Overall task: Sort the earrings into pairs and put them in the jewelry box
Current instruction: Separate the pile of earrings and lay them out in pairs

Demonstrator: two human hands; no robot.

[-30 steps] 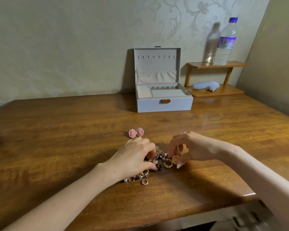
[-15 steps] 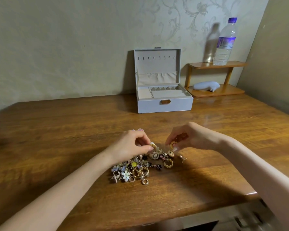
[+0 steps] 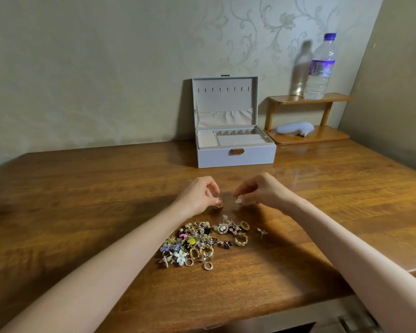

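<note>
Table (image 3: 82,200): wood, both forearms reaching in over the near edge.

Left hand (image 3: 197,195): thumb and forefinger are curled and pinch earring A (image 3: 219,205), which is small and gold. It is held low over the table; I cannot tell whether it touches the wood.

Right hand (image 3: 262,191): at 3 o'clock of the left hand, close but apart. The fingers are curled and the tips pinch earring B (image 3: 239,196), which is gold and mostly hidden by the fingers. A and B face each other across a narrow gap, not touching.

Pile (image 3: 199,243): loose earrings on the table at 6 o'clock of the hands, between the forearms. It is a mixed lot of gold rings, flower shapes, one yellow piece and several dark ones. A cameo earring (image 3: 222,228) sits at the pile's 1 o'clock edge and a gold hoop (image 3: 241,239) at its 3 o'clock edge. A stray earring (image 3: 261,232) lies alone farther out at 3 o'clock, apart from the pile.

Box (image 3: 235,157): grey, at 12 o'clock of the hands and well apart from them, by the wall. The lid (image 3: 226,99) stands upright and open, with a row of hooks and a pouch inside. The tray compartments are in view; I cannot tell whether any earring lies in them.

Shelf (image 3: 310,98): wooden, two tiers, at 3 o'clock of the box and just beside it. A bottle (image 3: 320,66) stands upright on the upper tier and a grey object (image 3: 294,128) lies on the lower.
</note>
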